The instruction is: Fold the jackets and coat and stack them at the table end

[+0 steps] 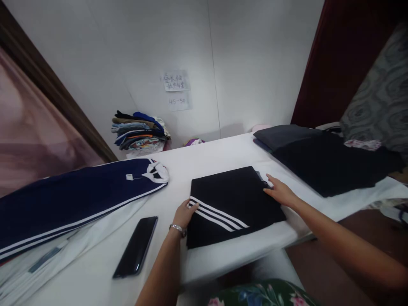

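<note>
A black garment (pixel 229 191) with three white diagonal stripes lies folded into a flat block on the white table in front of me. My left hand (pixel 185 214), with a bracelet at the wrist, grips its left edge, thumb on top across the stripes. At the garment's upper right edge, my right hand (pixel 280 191) touches the side with thumb and forefinger apart. A small grey-and-white piece (pixel 264 179), perhaps a label, shows between the garment and those fingers.
Left on the white table (pixel 204 159) lies a navy striped garment (pixel 83 195) with a white tag; a phone (pixel 136 246) is nearer. Dark garments (pixel 318 161) lie spread at right. Folded clothes (pixel 140 131) are stacked by the wall, below handwritten paper notes (pixel 178 102).
</note>
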Motion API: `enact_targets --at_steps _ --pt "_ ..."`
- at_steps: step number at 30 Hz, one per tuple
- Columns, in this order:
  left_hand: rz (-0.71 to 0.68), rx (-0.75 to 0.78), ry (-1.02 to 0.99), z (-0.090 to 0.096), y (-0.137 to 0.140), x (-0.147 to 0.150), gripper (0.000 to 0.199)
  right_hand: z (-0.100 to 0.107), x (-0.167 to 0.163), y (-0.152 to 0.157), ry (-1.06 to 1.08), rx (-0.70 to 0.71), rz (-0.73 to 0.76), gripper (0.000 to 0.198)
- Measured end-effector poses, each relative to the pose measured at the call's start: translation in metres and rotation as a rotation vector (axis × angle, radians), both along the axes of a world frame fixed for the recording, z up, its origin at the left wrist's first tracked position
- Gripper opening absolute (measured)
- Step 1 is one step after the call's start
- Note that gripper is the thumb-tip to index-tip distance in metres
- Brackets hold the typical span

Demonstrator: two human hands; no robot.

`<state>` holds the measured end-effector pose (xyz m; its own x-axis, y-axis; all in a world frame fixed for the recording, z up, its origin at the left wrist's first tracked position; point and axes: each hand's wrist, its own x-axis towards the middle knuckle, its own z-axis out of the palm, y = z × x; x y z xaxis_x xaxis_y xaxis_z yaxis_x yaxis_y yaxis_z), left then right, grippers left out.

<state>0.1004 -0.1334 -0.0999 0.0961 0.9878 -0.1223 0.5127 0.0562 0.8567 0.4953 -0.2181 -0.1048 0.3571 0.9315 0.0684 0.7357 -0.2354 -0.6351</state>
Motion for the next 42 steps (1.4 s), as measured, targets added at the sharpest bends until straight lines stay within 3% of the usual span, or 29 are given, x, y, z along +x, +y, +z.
enact_targets --at_steps 3,7,13,16,19,22,25,27,31,38,42 --pt "0.062 0.042 0.095 0.006 0.001 0.002 0.038 0.009 -0.012 0.016 -0.221 0.090 0.121 0.065" --pt "0.046 0.054 0.228 0.005 0.002 0.003 0.043 0.021 -0.044 0.049 -0.338 0.073 0.255 0.064" --pt "0.013 0.084 0.371 -0.004 0.009 0.000 0.037 0.011 -0.055 0.084 -0.363 -0.145 0.227 0.066" --pt "0.023 0.102 0.420 -0.008 0.013 -0.001 0.037 0.004 -0.048 0.088 -0.336 -0.162 0.231 0.068" --pt "0.018 0.118 0.432 -0.011 0.015 -0.002 0.038 0.009 -0.040 0.087 -0.292 -0.177 0.244 0.068" --pt "-0.004 0.120 0.402 -0.011 0.015 -0.003 0.037 0.022 -0.036 0.070 -0.244 -0.157 0.223 0.066" --pt "-0.004 0.125 0.398 -0.011 0.015 -0.004 0.036 0.025 -0.039 0.027 -0.205 -0.015 0.258 0.063" --pt "-0.005 0.117 0.411 -0.011 0.015 -0.003 0.038 0.018 -0.047 -0.010 -0.210 0.057 0.366 0.060" --pt "-0.026 0.114 0.411 -0.009 0.014 0.000 0.039 -0.003 -0.065 -0.062 -0.275 0.056 0.498 0.058" --pt "-0.039 0.123 0.393 -0.005 0.011 0.000 0.036 -0.002 -0.064 -0.065 -0.208 0.048 0.489 0.055" --pt "-0.025 0.146 0.409 -0.004 0.009 0.000 0.036 -0.001 -0.038 -0.056 0.005 0.181 0.237 0.057"
